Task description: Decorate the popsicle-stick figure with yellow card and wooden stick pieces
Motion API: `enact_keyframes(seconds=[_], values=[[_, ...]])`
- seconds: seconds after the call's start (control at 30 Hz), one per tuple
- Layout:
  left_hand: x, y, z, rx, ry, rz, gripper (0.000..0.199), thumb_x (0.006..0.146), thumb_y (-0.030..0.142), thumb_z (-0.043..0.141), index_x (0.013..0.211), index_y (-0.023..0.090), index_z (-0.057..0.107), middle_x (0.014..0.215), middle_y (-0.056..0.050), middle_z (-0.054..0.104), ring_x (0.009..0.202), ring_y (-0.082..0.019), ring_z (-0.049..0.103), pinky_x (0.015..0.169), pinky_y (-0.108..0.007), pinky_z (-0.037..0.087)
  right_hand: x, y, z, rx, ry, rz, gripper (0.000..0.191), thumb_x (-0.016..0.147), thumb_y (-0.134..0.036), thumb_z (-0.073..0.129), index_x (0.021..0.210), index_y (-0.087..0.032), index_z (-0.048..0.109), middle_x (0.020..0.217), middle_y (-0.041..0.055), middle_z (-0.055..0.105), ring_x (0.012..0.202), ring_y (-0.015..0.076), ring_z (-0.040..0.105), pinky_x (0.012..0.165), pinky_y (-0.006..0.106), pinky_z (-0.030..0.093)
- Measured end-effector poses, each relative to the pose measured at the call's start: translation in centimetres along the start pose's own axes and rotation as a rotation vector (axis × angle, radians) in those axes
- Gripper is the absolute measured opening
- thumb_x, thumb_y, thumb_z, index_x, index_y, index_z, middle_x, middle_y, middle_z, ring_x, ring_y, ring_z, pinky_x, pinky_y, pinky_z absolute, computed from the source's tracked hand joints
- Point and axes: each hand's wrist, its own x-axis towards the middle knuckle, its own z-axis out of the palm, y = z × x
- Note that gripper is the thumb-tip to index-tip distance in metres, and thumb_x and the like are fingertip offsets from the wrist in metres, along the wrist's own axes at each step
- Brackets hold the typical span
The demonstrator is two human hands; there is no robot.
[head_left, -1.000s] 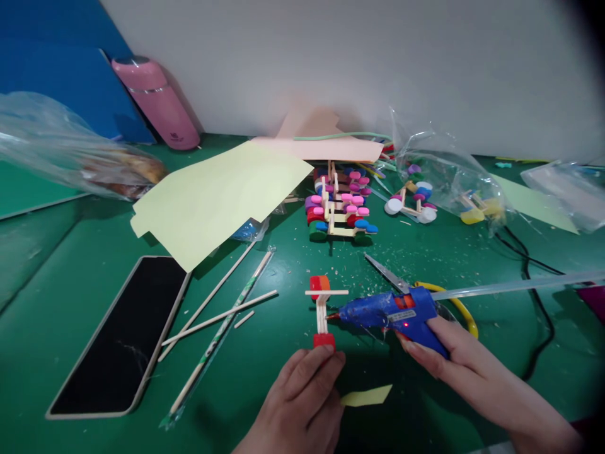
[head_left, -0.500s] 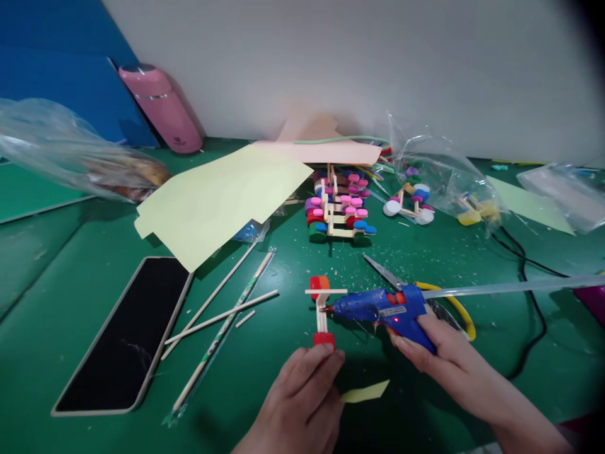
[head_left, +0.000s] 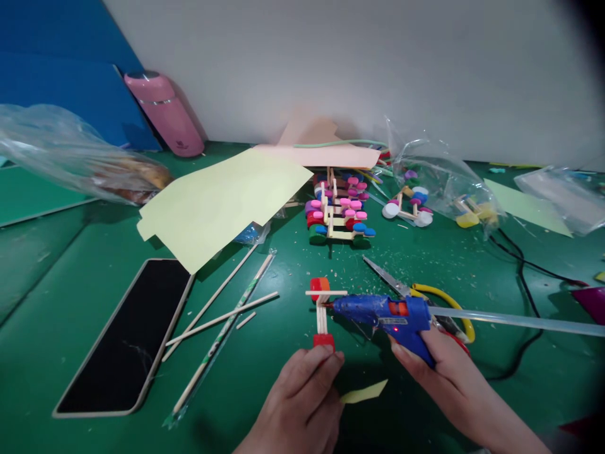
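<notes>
My left hand [head_left: 305, 394] pinches the red near end of a small wooden-stick piece [head_left: 322, 320]. At its far end sit red and orange blocks [head_left: 319, 287], and a thin stick [head_left: 326, 292] lies crosswise there. My right hand [head_left: 447, 372] is wrapped round the handle of a blue glue gun [head_left: 382, 312], whose tip touches or nearly touches the sticks just below the cross stick. A clear glue stick [head_left: 510, 320] extends from the gun's back. Beside my left hand lies a yellow paper scrap [head_left: 365, 392].
Scissors [head_left: 387, 276] lie behind the glue gun. Colourful stick models [head_left: 340, 208] stand farther back. To the left are a phone [head_left: 125, 337], thin sticks [head_left: 222, 318], yellow paper [head_left: 227, 202] and a pink bottle [head_left: 165, 113]. A black cable [head_left: 522, 271] runs at right.
The glue gun has tilted slightly, its tip shifting a little toward the cross stick and its glue stick swinging lower. My left hand has stayed nearly in place.
</notes>
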Motion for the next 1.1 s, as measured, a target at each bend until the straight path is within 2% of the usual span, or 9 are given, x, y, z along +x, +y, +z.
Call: enact_keyframes(seconds=[0.2,0.43,0.6,0.8,0.93,1.1], values=[[-0.08,0.09,0.01,-0.004,0.009,-0.006,0.023,0.083,0.017,0.042,0.074,0.018,0.063,0.105,-0.002,0.066,0.106,-0.018,0.052,0.099,-0.030,0.034,-0.31,0.19,0.12,-0.063,0.031,-0.001,0.025,0.084,-0.037,0.044,0.065,-0.021,0.049,0.062,-0.0007,0.055,0.057,0.0144,0.051,0.055,0.024,0.046],[0.08,0.05,0.14,-0.005,0.047,-0.003,0.024,0.083,0.016,0.042,0.071,0.018,0.063,0.102,-0.002,0.067,0.103,-0.017,0.054,0.097,-0.031,0.037,0.11,0.73,0.20,-0.009,-0.042,-0.051,0.019,0.086,-0.035,0.041,0.088,-0.021,0.053,0.082,0.0032,0.062,0.073,0.0171,0.058,0.069,0.026,0.048],[0.15,0.14,0.08,0.011,0.021,-0.015,0.024,0.084,0.017,0.042,0.073,0.018,0.063,0.103,-0.002,0.067,0.104,-0.017,0.054,0.098,-0.030,0.035,-0.21,0.38,-0.01,-0.006,0.030,0.017,0.024,0.085,-0.040,0.041,0.079,-0.021,0.054,0.074,0.0030,0.061,0.068,0.0184,0.057,0.067,0.029,0.049],[0.14,0.14,0.24,-0.007,0.038,-0.024,0.023,0.082,0.015,0.043,0.073,0.018,0.064,0.099,-0.003,0.067,0.101,-0.017,0.055,0.096,-0.029,0.039,-0.36,0.84,-0.35,-0.027,0.038,-0.015,0.023,0.084,-0.039,0.043,0.079,-0.021,0.056,0.075,0.0039,0.063,0.068,0.0186,0.059,0.065,0.028,0.051],[0.08,0.07,0.41,-0.029,0.050,-0.037,0.025,0.083,0.016,0.041,0.077,0.018,0.065,0.100,-0.003,0.067,0.100,-0.017,0.056,0.094,-0.029,0.040,-0.42,0.90,-0.27,0.033,-0.012,-0.048,0.025,0.084,-0.036,0.043,0.093,-0.021,0.060,0.085,0.0050,0.068,0.075,0.0199,0.063,0.066,0.027,0.053],[-0.15,0.10,0.62,-0.084,0.043,-0.076,0.025,0.082,0.015,0.042,0.074,0.018,0.065,0.101,-0.006,0.066,0.097,-0.018,0.057,0.086,-0.029,0.046,-0.61,0.43,0.12,0.060,0.116,-0.019,0.033,0.081,-0.043,0.045,0.102,-0.022,0.062,0.090,0.0057,0.067,0.078,0.0216,0.062,0.073,0.032,0.051]])
